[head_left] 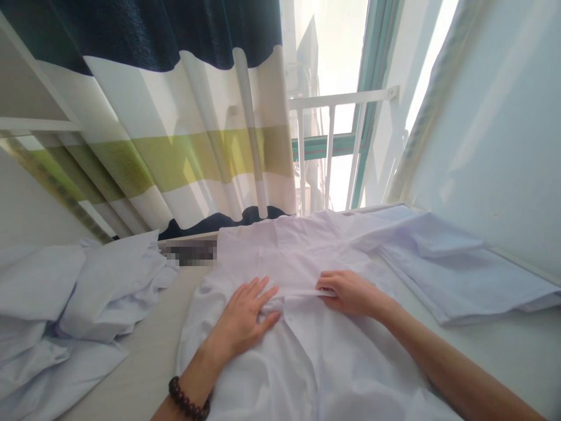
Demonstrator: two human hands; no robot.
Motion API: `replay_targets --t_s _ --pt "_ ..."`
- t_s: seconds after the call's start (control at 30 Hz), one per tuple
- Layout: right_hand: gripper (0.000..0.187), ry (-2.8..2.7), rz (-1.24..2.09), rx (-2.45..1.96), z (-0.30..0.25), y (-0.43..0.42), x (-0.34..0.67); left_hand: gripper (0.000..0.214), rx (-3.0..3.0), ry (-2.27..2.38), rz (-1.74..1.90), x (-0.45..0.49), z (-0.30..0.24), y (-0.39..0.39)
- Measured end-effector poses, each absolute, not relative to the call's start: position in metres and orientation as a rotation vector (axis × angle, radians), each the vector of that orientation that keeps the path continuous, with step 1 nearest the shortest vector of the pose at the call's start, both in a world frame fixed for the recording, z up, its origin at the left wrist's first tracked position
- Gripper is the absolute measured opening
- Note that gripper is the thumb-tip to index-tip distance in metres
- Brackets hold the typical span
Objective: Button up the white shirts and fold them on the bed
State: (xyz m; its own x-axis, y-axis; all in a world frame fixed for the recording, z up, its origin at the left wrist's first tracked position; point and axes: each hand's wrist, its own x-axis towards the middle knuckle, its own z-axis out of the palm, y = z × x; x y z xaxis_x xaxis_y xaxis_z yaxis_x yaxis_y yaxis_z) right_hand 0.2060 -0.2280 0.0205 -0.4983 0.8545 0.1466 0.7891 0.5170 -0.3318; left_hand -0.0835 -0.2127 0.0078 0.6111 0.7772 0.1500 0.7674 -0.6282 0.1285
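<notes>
A white shirt lies spread on the light table in front of me. My left hand rests flat on the shirt with its fingers stretched out, pressing the cloth just left of a raised fold. My right hand is closed in a pinch on that fold of the shirt, pulling it taut between the two hands. A dark bead bracelet sits on my left wrist.
A heap of crumpled white garments lies at the left. A folded white garment lies at the right by the wall. Behind the table hang a striped curtain and a window with a white railing.
</notes>
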Motion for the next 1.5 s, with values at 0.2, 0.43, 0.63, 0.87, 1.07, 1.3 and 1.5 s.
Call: replay_targets --t_s 0.2,0.43,0.63,0.87,1.07,1.3,1.5 --pt "0.025 -2.524 0.886 -1.404 0.043 -0.228 0.209 0.048 2.5 1.296 0.19 -0.088 0.05 -0.208" --pt "0.052 -2.301 0.471 -1.613 0.035 -0.184 0.197 0.059 2.552 1.702 0.147 -0.071 0.043 -0.132" --pt "0.067 -2.338 0.235 -1.783 -0.015 -0.157 0.19 0.065 2.506 1.893 0.001 -0.062 -0.003 -0.115" --pt "0.067 -2.371 0.199 -1.778 -0.012 -0.139 0.195 0.065 2.532 1.861 0.065 -0.06 -0.002 -0.095" --pt "0.06 -2.36 0.094 -1.659 -0.008 -0.167 0.191 0.056 2.607 1.745 0.16 -0.068 0.0 -0.126" --pt "0.059 -2.381 0.244 -1.611 -0.009 -0.196 0.19 0.055 2.644 1.666 0.142 -0.076 -0.009 -0.166" --pt "0.05 -2.125 0.167 -1.801 -0.011 -0.181 0.218 0.053 2.669 1.66 0.243 -0.076 -0.015 -0.155"
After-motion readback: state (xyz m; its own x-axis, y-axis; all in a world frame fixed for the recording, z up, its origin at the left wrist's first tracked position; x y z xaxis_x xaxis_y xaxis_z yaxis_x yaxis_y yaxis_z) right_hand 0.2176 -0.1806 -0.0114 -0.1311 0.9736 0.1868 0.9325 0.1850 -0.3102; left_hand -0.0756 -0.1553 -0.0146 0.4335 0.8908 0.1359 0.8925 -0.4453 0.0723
